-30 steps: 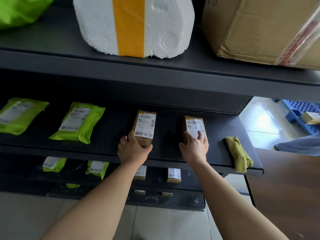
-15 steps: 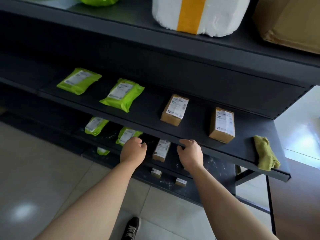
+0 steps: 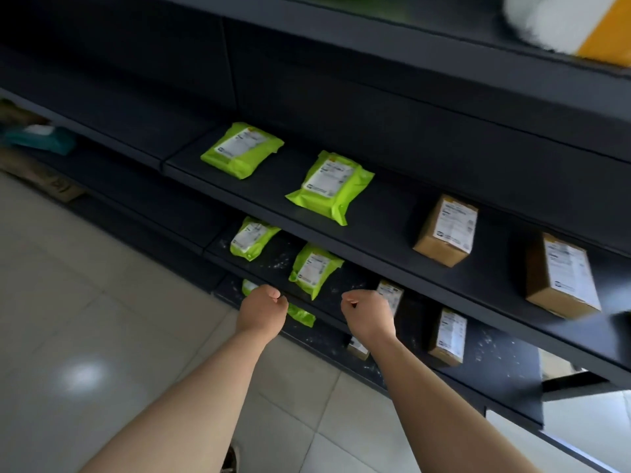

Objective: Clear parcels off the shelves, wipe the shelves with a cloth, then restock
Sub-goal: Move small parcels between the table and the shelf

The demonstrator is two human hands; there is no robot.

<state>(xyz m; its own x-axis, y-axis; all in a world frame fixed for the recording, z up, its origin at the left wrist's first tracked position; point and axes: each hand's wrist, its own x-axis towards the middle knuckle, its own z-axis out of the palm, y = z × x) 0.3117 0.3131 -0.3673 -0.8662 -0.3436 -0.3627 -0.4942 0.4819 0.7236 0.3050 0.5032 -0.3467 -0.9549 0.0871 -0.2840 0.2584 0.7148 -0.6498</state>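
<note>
A dark middle shelf [image 3: 382,233] carries two green mailer bags [image 3: 241,150] [image 3: 330,186] and two small brown boxes [image 3: 447,230] [image 3: 560,276]. The dusty shelf below [image 3: 491,349] holds two more green bags [image 3: 253,237] [image 3: 314,269] and two brown boxes [image 3: 390,295] [image 3: 448,336]. My left hand [image 3: 262,310] and my right hand [image 3: 367,315] hang in front of this lower shelf as closed fists, holding nothing. A further green bag [image 3: 300,315] and a small box [image 3: 358,349] lie on the bottom shelf, partly hidden by my hands.
A white foam box with yellow tape [image 3: 573,25] sits on the top shelf at the upper right, blurred. At far left lie a teal parcel [image 3: 41,139] and a brown parcel [image 3: 41,175]. Pale floor tiles [image 3: 85,336] spread in front; my shoe [image 3: 231,459] shows below.
Both hands let go of the two brown boxes on the middle shelf and dropped to the lower shelf, closing into fists. The view swung down and left; the yellow cloth left the frame.
</note>
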